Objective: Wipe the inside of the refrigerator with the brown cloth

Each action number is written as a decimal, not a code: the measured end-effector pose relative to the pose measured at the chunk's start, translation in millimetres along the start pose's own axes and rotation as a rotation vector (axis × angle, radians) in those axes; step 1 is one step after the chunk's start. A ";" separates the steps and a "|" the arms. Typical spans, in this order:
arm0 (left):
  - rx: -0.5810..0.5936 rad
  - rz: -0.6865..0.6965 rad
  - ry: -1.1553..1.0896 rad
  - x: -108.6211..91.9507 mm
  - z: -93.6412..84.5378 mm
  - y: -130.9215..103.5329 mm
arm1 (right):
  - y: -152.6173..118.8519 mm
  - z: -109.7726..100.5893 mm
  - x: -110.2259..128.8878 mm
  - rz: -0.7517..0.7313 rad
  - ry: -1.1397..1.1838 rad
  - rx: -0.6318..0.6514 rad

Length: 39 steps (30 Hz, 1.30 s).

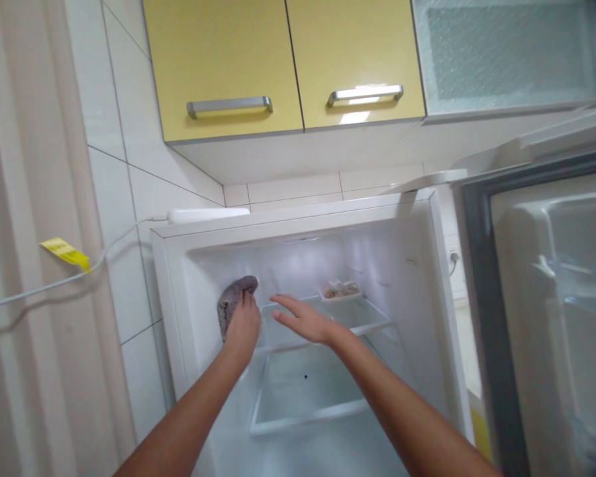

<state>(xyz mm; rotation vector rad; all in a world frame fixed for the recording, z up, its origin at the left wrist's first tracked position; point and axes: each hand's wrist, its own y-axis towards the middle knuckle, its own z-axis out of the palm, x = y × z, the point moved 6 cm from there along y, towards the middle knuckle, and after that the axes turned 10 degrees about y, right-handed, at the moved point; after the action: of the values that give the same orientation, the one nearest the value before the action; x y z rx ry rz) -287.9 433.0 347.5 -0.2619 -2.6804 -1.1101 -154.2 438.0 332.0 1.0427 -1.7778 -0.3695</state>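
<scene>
From the head view, your left hand [242, 324] is closed around a grey cloth [233, 299], soft and crumpled, pressed against the left inner wall of the open fridge [427, 265] at the level of the top shelf. The fridge lining is smooth white plastic. Its shelves [328, 324] are clear glass with white edges; the upper one carries a small shallow tray [341, 290] of food near the back, well apart from both hands. A lower shelf sits beneath it with a dark speck on the glass.

The fridge stands in a corner of white glossy tiles [114, 199], under glossy yellow cabinets [283, 59] with brushed metal bar handles. A white cable with a yellow tag [65, 253] runs across the left wall beside a pale curtain. The fridge door [551, 298] hangs open on the right.

Your right hand [302, 319] hovers flat over the top shelf, palm down, fingers spread and straight, holding nothing. Both forearms reach in, bare.
</scene>
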 end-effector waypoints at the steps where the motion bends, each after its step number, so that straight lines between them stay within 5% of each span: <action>1: 0.035 0.020 0.081 1.4 2.4 -3.1 | -21.5 -16.7 -15.5 0.056 -0.165 -0.102; 5: 0.128 0.084 0.409 -0.3 3.3 -12.3 | -100.7 -78.1 -75.1 0.240 -0.655 -0.431; 7: 0.126 0.083 0.465 -1.6 -4.9 -18.7 | -125.5 -92.6 -90.9 0.193 -0.797 -0.511; 12: 0.169 0.115 0.616 -0.6 -27.8 -43.6 | -148.1 -90.8 -105.3 0.064 -0.837 -0.534; 15: 0.200 0.133 0.693 3.7 -27.2 -51.5 | -152.3 -87.2 -105.6 0.020 -0.834 -0.581; 22: 0.127 0.120 0.589 15.6 23.5 -24.7 | -157.9 -88.1 -109.2 -0.098 -0.851 -0.628; 29: 0.224 0.065 0.423 19.3 73.1 23.5 | -158.8 -86.5 -111.9 -0.166 -0.858 -0.680; 39: 0.215 0.091 0.238 23.9 127.0 71.2 | -160.5 -85.4 -119.0 -0.219 -0.875 -0.729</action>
<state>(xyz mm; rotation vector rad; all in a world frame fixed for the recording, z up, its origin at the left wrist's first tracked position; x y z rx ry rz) -310.9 575.0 314.6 -0.1980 -2.5206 -0.7655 12.3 456.0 193.4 0.5488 -1.9753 -1.6662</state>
